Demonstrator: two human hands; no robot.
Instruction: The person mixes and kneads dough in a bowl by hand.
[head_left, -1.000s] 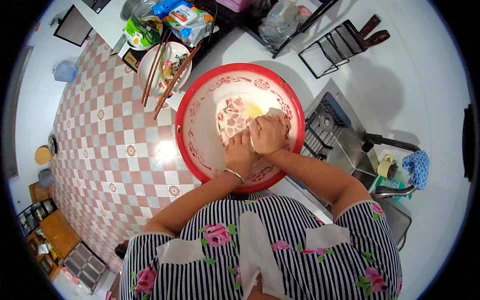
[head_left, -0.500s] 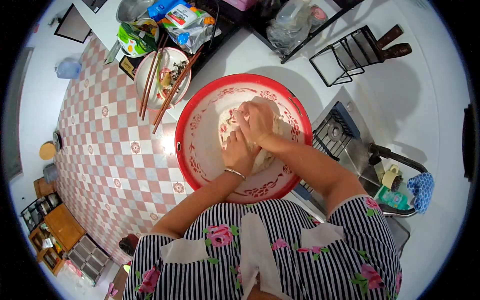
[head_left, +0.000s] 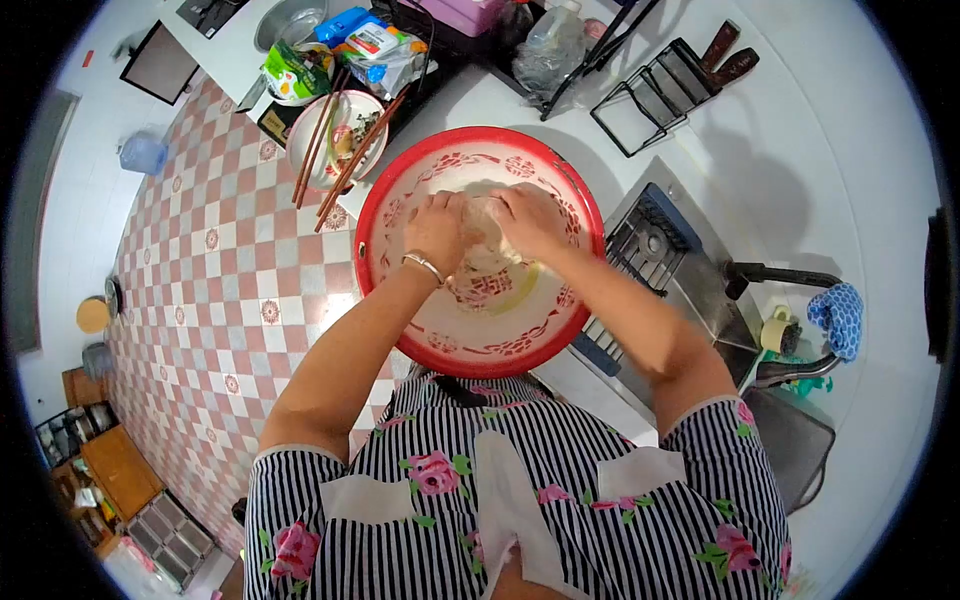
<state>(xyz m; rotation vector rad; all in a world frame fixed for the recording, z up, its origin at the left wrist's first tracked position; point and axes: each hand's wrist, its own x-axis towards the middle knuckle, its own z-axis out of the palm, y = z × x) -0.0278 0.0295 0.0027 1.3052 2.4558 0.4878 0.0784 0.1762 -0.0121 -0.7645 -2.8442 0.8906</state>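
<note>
A wide enamel basin (head_left: pixel 478 370) with a red rim and red floral pattern lies in front of me. Inside it, my left hand (head_left: pixel 437 230) grips the left side of a pale lump of dough (head_left: pixel 484 238). On the other side, my right hand (head_left: pixel 527 222) has its fingers curled on the same dough. The dough is partly hidden by both hands. Around it, the red flower print on the basin's bottom shows, along with a pale yellowish wet patch nearer to me.
Beyond the basin's left is a bowl (head_left: pixel 297 150) with food scraps and wooden chopsticks (head_left: pixel 345 182) across it. Packets (head_left: pixel 385 55) lie behind. A knife rack (head_left: pixel 665 95) stands at the back right. On the right are a steel sink (head_left: pixel 715 310) and a black faucet (head_left: pixel 785 275).
My hands were close together, overlapping on the dough; now they are apart at its two sides. The dough has shifted away from me, baring the basin's bottom. My view has shifted slightly.
</note>
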